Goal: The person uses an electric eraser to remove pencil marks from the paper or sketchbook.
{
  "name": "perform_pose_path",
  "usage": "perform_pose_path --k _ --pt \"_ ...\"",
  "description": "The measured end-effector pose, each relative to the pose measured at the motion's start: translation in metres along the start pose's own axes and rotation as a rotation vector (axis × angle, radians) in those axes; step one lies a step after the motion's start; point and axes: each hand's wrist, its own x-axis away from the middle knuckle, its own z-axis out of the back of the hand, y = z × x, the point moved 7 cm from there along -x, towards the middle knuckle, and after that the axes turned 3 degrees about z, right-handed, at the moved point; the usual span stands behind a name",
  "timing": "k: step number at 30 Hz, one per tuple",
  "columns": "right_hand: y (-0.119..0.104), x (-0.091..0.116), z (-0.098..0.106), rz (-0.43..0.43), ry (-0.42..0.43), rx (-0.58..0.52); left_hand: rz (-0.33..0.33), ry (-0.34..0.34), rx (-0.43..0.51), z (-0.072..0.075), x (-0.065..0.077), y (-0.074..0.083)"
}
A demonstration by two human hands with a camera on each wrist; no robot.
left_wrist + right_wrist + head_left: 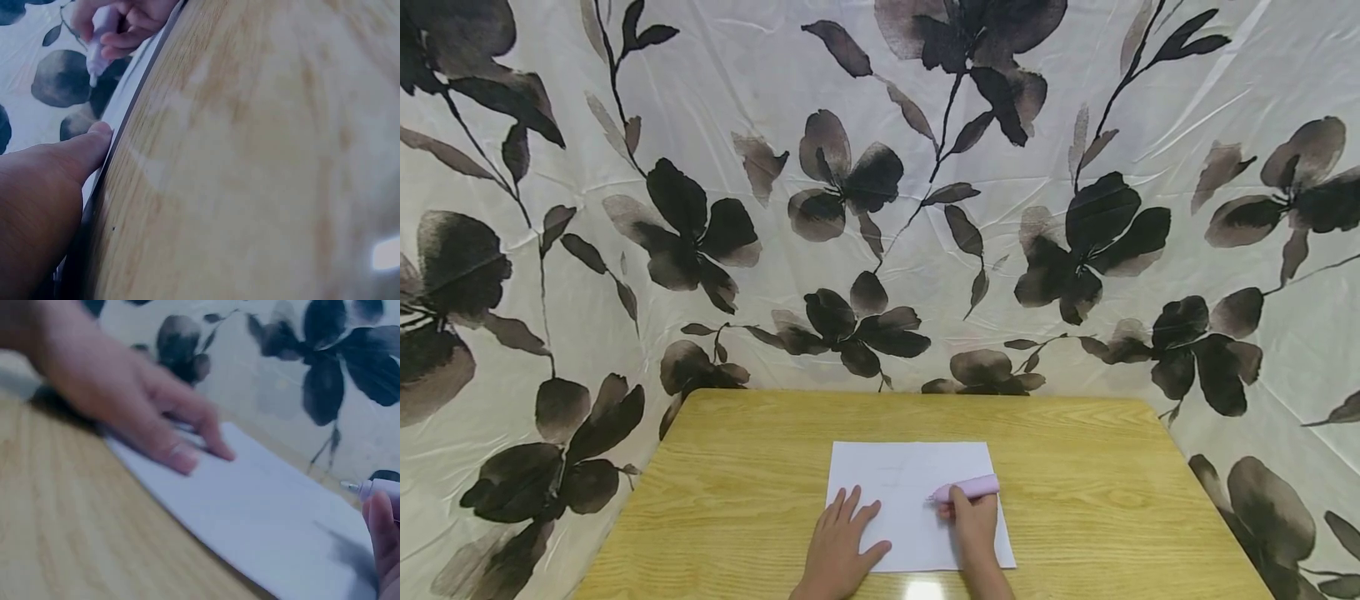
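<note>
A white sheet of paper (pixel 913 533) lies on the wooden table, with a few faint marks on its upper part. On its lower left my left hand (pixel 838 546) rests flat, fingers spread and thumb pointing inward. My right hand (pixel 976 527) grips a thick lilac pen (pixel 976 487) over the right side of the sheet. The pen slants, its narrow tip pointing left toward the middle of the paper. In the right wrist view the pen (pixel 386 486) shows a pale metallic-looking tip above the sheet, which carries a shadow below. The left wrist view shows the pen (pixel 100 47) tip-down beyond my left thumb (pixel 84 150).
The yellow-brown wooden table (pixel 737 467) extends to both sides of the paper and behind it. A white cloth (pixel 760 292) with dark printed flowers hangs behind the table and along its sides. A bright light reflection lies at the table's front.
</note>
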Motion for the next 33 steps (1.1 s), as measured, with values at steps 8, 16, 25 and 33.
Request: perform_pose_path --k 8,16,25,33 --pt "-0.006 -0.009 0.021 -0.053 -0.021 -0.134 0.006 -0.026 -0.007 -0.003 -0.001 -0.002" --pt "-0.02 -0.017 0.04 -0.053 -0.046 0.005 0.006 -0.031 -0.011 -0.004 -0.002 -0.002" --pt "-0.037 -0.029 0.066 -0.081 0.009 0.09 0.004 -0.026 -0.002 -0.005 0.0 -0.002" --pt "-0.05 -0.041 0.086 -0.035 0.034 0.018 -0.013 0.021 -0.005 -0.005 0.0 -0.002"
